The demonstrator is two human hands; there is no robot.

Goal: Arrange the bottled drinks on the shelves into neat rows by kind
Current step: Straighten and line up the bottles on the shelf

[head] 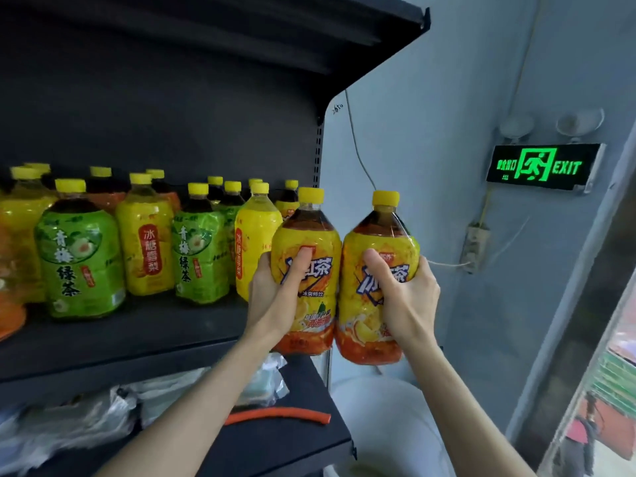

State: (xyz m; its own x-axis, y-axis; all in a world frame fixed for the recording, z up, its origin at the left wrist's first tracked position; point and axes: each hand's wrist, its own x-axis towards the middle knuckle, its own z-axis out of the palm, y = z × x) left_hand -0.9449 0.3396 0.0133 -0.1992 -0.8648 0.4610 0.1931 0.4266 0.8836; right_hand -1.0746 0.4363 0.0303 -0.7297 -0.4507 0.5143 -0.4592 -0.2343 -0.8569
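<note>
Gripping is seen on both sides: the left iced-tea bottle point(309, 228) is clamped in the left grip point(272, 297), thumb across its label, and the right iced-tea bottle point(382, 235) is clamped likewise in the right grip point(406, 297). Both are held upright, side by side and touching, at the right front end of the shelf point(172, 325), where green-tea bottles point(82, 256) and yellow pear-drink bottles point(148, 242) are stood mixed.

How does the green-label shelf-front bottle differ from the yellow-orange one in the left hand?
The green-labelled plastic bottle stands untouched on the black shelf; the yellow-orange-labelled plastic bottle is gripped by the left hand. Labels: green versus yellow-orange. Both have yellow caps.
</note>
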